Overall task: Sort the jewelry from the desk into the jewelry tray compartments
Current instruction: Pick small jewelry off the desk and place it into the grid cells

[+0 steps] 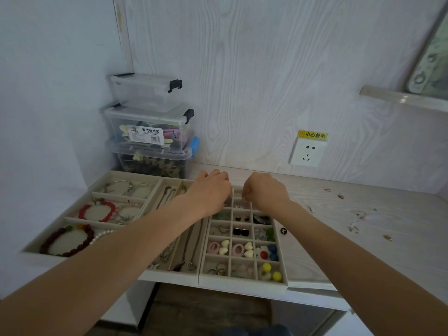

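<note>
Hiding far tray (243, 285) cells | left hand (211, 190), right hand (264, 190) | fingertips unreadable

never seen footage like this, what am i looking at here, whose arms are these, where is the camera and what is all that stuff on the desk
There is no machine here. A person wears a wide-angle camera on the head, looking forward and down, so the two bare arms reaching in from the bottom are their own.

The left hand and the right hand are over the far end of a jewelry tray with many small compartments. Both have curled fingers that seem to pinch something tiny between them; it is too small to identify.

The small compartments hold earrings and beads, such as the yellow beads. Larger trays to the left hold chains and bracelets, including a red bracelet.

On the bare desk to the right lie small loose pieces not yet sorted. Clear storage boxes are stacked in the corner, and a wall socket sits behind.
</note>
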`<move>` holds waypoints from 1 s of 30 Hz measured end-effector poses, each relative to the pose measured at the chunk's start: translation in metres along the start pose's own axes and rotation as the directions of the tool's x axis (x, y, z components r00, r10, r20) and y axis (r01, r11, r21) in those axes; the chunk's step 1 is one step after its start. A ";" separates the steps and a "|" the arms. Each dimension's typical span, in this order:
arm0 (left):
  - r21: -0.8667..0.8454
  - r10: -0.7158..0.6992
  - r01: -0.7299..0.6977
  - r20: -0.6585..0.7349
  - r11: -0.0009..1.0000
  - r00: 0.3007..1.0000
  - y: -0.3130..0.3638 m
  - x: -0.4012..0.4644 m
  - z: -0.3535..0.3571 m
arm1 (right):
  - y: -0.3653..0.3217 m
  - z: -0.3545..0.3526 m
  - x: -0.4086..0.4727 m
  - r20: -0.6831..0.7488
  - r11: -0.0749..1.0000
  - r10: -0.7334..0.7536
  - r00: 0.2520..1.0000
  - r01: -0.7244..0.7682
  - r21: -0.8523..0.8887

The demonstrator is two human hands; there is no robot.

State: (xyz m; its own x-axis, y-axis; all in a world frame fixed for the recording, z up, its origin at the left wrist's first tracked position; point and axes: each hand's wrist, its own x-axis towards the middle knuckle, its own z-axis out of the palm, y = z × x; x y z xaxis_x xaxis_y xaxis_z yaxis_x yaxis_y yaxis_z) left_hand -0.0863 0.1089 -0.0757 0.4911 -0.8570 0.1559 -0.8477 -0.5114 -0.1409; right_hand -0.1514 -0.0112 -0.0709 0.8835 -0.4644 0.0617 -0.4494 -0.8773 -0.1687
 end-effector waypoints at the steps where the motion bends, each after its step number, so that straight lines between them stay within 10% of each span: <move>1: -0.003 0.001 -0.001 0.001 1.000 1.000 0.000 0.000 0.000 | 0.000 0.000 0.000 0.005 1.000 0.006 1.000 -0.006 -0.002; 30: -0.016 0.023 -0.022 0.057 1.000 0.998 0.001 -0.002 -0.002 | -0.003 0.012 -0.001 0.016 0.983 -0.055 0.998 0.057 -0.172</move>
State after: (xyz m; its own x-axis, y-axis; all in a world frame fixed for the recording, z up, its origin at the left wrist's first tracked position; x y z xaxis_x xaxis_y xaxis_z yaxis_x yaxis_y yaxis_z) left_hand -0.0887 0.1099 -0.0745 0.4823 -0.8707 0.0963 -0.8613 -0.4914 -0.1290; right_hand -0.1493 -0.0066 -0.0824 0.9089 -0.4135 0.0547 -0.4144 -0.9101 0.0069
